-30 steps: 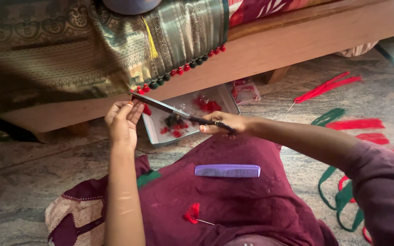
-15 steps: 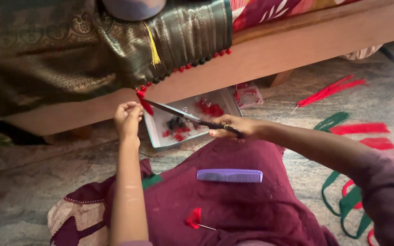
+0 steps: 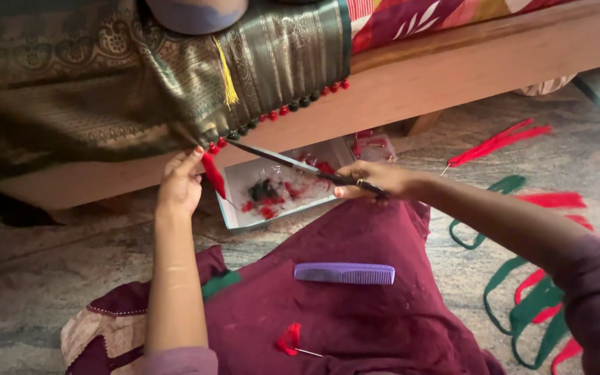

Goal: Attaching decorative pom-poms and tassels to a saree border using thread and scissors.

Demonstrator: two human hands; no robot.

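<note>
Scissors [image 3: 293, 165] near the fabric hem [image 3: 272, 114], beside tassel [image 3: 212, 173].

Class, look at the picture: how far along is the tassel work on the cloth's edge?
Done: red and dark beads already line part of the green cloth edge. In hand: the left hand pinches a red tassel at that edge, while the right hand brings scissors to it. Left: loose red tassels lie on the floor, another on the lap.
</note>
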